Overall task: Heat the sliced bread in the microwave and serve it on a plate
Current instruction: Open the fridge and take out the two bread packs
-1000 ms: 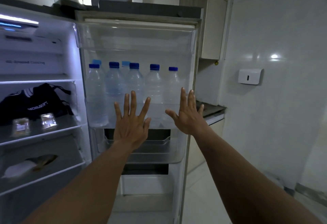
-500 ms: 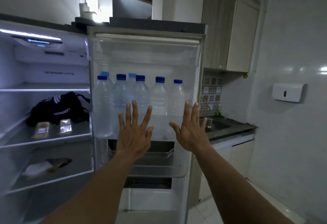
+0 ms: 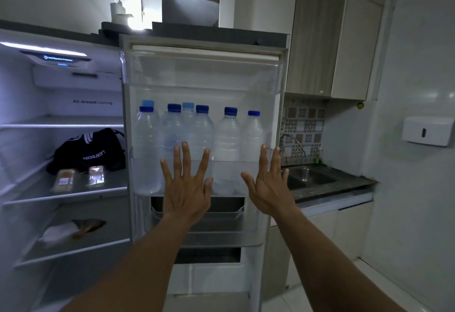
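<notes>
Head view: the fridge door (image 3: 204,77) stands open, and a rail keeps the bottles (image 3: 226,139) in its bin upright. The left hand (image 3: 187,188) and right hand (image 3: 267,188) are raised before it, fingers spread and straight, holding nothing. Flat palms suit pushing, not picking; whether they touch the door is unclear. The bread is probably the pack (image 3: 62,180) on the far left shelf, well apart from both hands, though it is too blurred to be sure.

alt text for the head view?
Left hand and right hand, fingers spread, are raised before an open fridge door holding blue-capped water bottles. Fridge shelves at left hold a dark bag and two small packs; a sink is at right.
</notes>
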Demonstrator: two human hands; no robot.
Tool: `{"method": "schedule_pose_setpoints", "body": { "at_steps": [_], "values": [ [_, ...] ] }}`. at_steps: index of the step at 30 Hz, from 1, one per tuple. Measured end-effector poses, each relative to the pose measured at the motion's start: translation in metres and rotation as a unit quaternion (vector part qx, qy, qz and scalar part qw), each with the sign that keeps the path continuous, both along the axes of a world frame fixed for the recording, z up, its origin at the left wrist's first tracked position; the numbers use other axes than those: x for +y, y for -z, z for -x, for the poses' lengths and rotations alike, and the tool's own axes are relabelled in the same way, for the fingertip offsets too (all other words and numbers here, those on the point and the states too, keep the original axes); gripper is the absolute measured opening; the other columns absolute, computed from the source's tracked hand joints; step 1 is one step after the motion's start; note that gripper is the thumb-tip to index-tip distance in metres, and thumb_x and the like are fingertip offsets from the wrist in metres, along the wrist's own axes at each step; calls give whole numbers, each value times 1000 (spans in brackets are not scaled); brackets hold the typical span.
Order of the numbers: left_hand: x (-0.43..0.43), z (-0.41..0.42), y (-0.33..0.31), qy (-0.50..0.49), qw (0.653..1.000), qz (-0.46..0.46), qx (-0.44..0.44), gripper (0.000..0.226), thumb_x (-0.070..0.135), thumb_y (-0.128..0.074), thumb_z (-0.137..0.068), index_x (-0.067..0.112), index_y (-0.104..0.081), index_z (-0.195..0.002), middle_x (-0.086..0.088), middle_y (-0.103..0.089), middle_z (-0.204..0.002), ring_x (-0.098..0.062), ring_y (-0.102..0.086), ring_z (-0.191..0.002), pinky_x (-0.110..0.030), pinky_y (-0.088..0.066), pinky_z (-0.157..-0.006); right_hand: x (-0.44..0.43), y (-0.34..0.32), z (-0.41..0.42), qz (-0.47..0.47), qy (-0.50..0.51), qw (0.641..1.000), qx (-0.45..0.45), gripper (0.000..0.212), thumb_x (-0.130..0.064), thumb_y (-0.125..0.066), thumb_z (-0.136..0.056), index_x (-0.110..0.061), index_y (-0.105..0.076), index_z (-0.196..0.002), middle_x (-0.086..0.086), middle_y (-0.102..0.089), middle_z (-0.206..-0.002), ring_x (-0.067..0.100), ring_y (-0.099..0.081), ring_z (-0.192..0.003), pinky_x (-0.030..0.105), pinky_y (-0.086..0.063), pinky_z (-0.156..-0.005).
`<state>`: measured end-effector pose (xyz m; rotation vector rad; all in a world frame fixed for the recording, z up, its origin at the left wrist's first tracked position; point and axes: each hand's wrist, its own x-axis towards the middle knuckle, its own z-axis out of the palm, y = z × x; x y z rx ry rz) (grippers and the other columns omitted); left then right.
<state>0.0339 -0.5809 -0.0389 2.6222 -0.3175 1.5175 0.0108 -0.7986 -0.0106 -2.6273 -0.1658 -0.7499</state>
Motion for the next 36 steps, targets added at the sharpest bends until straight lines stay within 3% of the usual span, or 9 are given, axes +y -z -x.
{"method": "schedule_pose_setpoints", "body": {
  "at_steps": [15,22,27,33,36],
  "values": [
    [2,9,-3,-21,998,-5,54,68,55,-18,-99,27,1,-158,-19,15,-163,-37,11,-151,-64,-2,-118,2,-6,14,14,3,1000,9,91,-63,-30,-100,-26,37,-148,8,40,-157,26,28,-149,57,11,-118],
    [10,26,-16,4,998,-10,61,67,55,-13,-99,29,8,-157,-17,18,-163,-34,15,-151,-61,0,-119,31,-19,41,55,19,994,-90,85,-48,-38,-104,-23,25,-155,15,26,-163,32,21,-151,53,12,-118],
    [52,47,-22,0,998,0,65,68,54,-14,-98,29,8,-157,-17,19,-163,-34,16,-150,-59,3,-120,75,-27,61,79,5,987,-141,79,-37,-43,-104,-19,11,-159,17,8,-166,30,10,-154,45,8,-121],
    [152,69,-19,-34,996,1,88,68,56,-6,-97,29,17,-155,-16,23,-162,-33,21,-149,-59,3,-120,162,-30,70,76,-55,985,-143,74,-37,-40,-105,-21,8,-160,13,9,-167,26,10,-154,40,9,-121],
    [212,79,-20,-40,994,2,97,68,55,-2,-95,28,12,-156,-15,20,-162,-33,20,-150,-59,5,-120,219,-31,72,72,-82,985,-132,73,-35,-40,-106,-20,8,-160,13,10,-167,26,10,-154,40,8,-121]
  ]
}}
